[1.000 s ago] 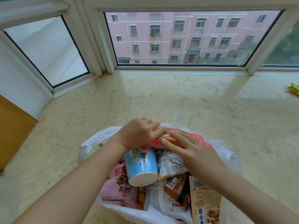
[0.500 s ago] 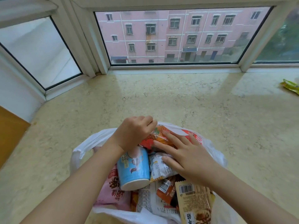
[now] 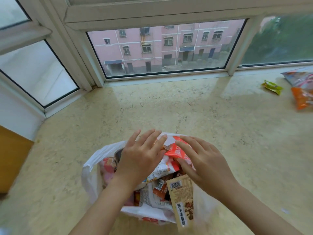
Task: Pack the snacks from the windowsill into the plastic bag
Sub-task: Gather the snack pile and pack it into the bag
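— Where's the plastic bag (image 3: pixel 94 163)?

— On the windowsill (image 3: pixel 169 109), near its front edge, mouth gaping and heaped with snack packets. A red packet (image 3: pixel 177 150) lies on top toward the far side; a tan packet with a barcode (image 3: pixel 182 197) pokes out at the near side.

— And the hands?

— Both over the pile, fingers straight and spread, grasping nothing. The left hand (image 3: pixel 140 158) lies flat on the packets; the right hand (image 3: pixel 203 160) has its fingertips on the red one.

— Anything left outside?

— Off to the right, well apart from the bag: a small yellow-green packet (image 3: pixel 271 87), an orange bag (image 3: pixel 302 97), and a pale printed one (image 3: pixel 299 78) by the window frame (image 3: pixel 169 77).
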Demonstrator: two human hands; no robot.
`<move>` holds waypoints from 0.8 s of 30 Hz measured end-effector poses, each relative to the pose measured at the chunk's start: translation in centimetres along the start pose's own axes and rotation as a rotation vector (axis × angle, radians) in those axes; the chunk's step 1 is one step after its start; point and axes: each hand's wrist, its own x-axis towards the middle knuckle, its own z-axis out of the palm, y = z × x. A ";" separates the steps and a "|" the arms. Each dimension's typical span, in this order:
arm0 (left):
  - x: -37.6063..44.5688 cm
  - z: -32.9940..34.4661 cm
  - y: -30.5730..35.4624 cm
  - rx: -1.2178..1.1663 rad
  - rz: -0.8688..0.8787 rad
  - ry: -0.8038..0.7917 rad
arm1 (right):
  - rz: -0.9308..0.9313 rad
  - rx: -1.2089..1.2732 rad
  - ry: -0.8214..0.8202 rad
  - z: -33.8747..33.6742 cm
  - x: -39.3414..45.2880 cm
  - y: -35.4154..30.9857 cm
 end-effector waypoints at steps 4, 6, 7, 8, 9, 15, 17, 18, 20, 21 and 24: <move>1.0 -4.4 3.8 -0.080 -0.089 -0.101 | 0.061 -0.031 -0.021 -4.4 -2.4 -0.8; 1.3 -6.2 5.5 -0.104 -0.129 -0.151 | 0.103 -0.031 -0.032 -6.2 -4.1 -1.1; 1.5 -7.0 6.3 -0.123 -0.157 -0.171 | 0.124 -0.030 -0.031 -7.1 -4.9 -1.1; 1.7 -7.7 7.0 -0.142 -0.185 -0.184 | 0.139 -0.033 -0.030 -8.0 -5.8 -1.1; 1.9 -8.4 7.7 -0.159 -0.201 -0.193 | 0.153 -0.040 -0.028 -8.8 -6.6 -1.0; 4.5 -11.1 12.2 -0.185 -0.193 -0.159 | 0.264 -0.038 -0.062 -12.4 -10.6 1.5; 5.5 -11.4 13.7 -0.196 -0.171 -0.178 | 0.300 -0.022 -0.068 -13.5 -11.6 2.7; 5.9 -11.6 14.5 -0.204 -0.163 -0.190 | 0.312 -0.015 -0.070 -14.1 -12.1 3.3; 6.9 -11.9 16.4 -0.211 -0.141 -0.200 | 0.336 -0.011 -0.061 -15.4 -13.0 4.6; 7.5 -12.1 17.5 -0.213 -0.134 -0.202 | 0.355 -0.008 -0.049 -16.1 -13.5 5.4; 10.0 -12.0 20.6 -0.237 -0.136 -0.189 | 0.427 0.017 0.008 -18.5 -14.2 8.0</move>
